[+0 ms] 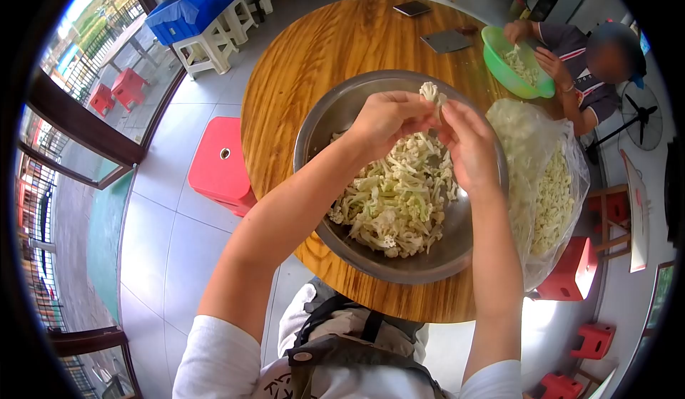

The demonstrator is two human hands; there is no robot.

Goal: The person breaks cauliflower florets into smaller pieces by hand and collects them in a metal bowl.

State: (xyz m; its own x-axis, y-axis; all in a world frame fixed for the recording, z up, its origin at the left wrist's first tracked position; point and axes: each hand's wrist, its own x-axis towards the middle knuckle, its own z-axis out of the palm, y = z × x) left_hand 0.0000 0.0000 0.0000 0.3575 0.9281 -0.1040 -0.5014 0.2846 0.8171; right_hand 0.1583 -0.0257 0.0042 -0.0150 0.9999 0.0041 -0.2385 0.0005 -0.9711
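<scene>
Both of my hands meet over the far part of a wide steel basin [335, 96]. Between their fingertips is a small cauliflower floret [430, 92], its pale head pointing up. My left hand [392, 119] pinches it from the left, and my right hand [471, 142] closes on it from the right. Below them, a heap of cut cauliflower pieces [392, 199] lies in the basin, white with light green stems. The fingers partly cover the floret's lower end.
A clear plastic bag [517, 135] of cauliflower pieces stands right of the basin on the round wooden table [285, 99]. Beyond it, a co-worker [571, 64] handles pieces over a green bowl [499, 60]. A cleaver [446, 41] and a phone [412, 8] lie at the back. A red stool [217, 160] stands left.
</scene>
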